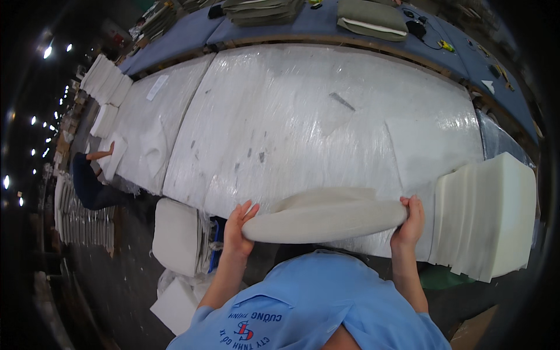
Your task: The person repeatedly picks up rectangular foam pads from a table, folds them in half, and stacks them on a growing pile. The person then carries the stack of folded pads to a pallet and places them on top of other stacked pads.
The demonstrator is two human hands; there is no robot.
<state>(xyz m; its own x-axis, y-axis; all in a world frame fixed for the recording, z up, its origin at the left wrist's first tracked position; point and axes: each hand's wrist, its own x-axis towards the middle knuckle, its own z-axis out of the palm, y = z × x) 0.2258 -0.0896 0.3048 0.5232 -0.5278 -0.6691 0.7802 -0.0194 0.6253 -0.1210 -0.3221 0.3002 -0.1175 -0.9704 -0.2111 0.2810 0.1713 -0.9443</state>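
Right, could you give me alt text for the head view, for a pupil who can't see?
A person's left hand and right hand hold a pale, curved, padded piece by its two ends over a large white work surface covered in shiny film. Off-white pads are stacked at the right; at far left, a co-worker leans toward the surface.

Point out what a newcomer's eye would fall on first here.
Probably the pale, curved piece held between the left hand and right hand, at the near side of the shiny, film-covered table. Next, the thick cream stack at right, then the bent co-worker at far left.
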